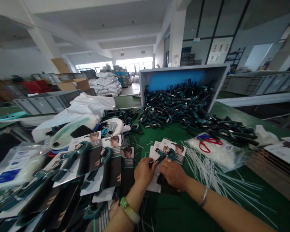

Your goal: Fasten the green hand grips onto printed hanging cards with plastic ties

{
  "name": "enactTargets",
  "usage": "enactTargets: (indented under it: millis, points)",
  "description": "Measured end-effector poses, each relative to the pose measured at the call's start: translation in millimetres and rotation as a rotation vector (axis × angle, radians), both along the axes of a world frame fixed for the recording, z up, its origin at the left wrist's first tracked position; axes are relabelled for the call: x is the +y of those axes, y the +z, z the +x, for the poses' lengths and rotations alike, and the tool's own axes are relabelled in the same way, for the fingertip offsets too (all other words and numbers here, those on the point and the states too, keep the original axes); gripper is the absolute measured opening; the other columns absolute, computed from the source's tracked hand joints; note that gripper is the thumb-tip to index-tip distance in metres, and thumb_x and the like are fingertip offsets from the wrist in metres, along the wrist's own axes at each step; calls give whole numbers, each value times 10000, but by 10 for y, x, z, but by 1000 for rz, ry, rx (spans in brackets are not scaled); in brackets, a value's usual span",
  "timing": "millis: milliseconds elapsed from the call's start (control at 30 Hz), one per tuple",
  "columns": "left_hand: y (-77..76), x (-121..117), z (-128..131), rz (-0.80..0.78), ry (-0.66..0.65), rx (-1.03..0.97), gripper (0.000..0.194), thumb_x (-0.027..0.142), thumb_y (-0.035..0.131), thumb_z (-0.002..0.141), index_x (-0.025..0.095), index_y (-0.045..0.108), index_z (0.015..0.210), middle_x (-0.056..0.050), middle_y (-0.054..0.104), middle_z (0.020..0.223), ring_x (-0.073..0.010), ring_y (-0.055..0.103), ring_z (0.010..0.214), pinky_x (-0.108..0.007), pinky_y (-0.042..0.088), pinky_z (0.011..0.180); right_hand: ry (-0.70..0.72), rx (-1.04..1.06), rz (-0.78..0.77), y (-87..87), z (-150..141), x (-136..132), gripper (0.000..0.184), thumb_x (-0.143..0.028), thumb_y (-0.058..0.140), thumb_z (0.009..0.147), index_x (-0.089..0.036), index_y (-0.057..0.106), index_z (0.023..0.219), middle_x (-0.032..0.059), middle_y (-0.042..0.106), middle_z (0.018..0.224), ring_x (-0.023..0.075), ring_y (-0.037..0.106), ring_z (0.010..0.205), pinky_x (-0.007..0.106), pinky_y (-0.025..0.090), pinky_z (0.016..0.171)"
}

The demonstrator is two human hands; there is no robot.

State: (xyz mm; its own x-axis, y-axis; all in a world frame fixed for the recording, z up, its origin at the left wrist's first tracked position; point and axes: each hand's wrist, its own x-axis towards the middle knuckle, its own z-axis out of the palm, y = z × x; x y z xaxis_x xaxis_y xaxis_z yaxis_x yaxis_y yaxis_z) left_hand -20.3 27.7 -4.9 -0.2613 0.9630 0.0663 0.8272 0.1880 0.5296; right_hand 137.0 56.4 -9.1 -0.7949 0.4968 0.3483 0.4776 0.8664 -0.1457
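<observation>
A plier-like tool with dark green handles and a coil spring [172,154] lies on a printed backing card [180,149] in front of me. My left hand [145,172] is closed on the tool's left side, with thumb and fingers pinched together. My right hand [172,174] is closed over the lower handle and the card, its fingers bent close to the left hand. Whether a tie sits between the fingertips is hidden. Right of my right hand, loose white cable ties [207,172] fan out. Left of my left hand lie carded tools [107,170], overlapping in piles.
A tipped grey bin [183,67] spills a heap of similar tools [174,104] over the green table [164,206]. Red-handled scissors [209,141] rest on a bag of ties [217,153]. A white tub [114,125] stands left; stacked cards [275,174] stand right.
</observation>
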Motion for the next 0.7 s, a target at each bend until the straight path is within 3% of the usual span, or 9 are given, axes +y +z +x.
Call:
enactTargets:
  millis: [133,300,467,600,667,700]
  points:
    - [-6,-18,5,-13,-3,3,434,558,534,726,237,610,1007,-55,614,1006,-199,587,894,-245,400,668,-50,95,-9,-35,15,11,247,-172,365,871,-161,599,793,68,586,789,181,482,794,301,390,738]
    - [-40,-22,58,21,34,58,339,519,457,799,231,615,880,-41,609,937,-180,584,837,-245,382,633,-23,311,-22,-101,20,19,274,-187,339,885,-157,578,756,68,573,735,176,474,752,313,400,737]
    - [-64,-26,76,44,22,94,293,486,438,823,247,597,880,-29,587,948,-172,575,840,-249,376,621,97,114,44,-81,7,6,238,-109,373,813,-151,606,787,85,596,771,192,477,807,322,402,778]
    - [-69,-22,64,23,23,88,285,494,448,814,259,586,899,-19,566,964,-168,583,793,-248,358,566,98,-80,19,139,111,72,206,-161,415,820,-174,620,831,70,617,845,186,504,858,303,407,788]
    - [-74,-20,64,18,15,84,281,495,463,806,262,579,911,-19,557,972,-167,579,802,-242,352,558,-30,-116,-13,323,317,225,229,-236,395,861,-191,616,904,63,617,958,178,513,935,297,393,838]
    - [-75,-21,67,17,12,85,280,494,469,803,261,577,914,-19,553,973,-167,577,808,-239,349,556,-197,-119,-11,418,466,338,255,-269,384,872,-184,597,983,76,597,1050,184,496,1011,306,369,885]
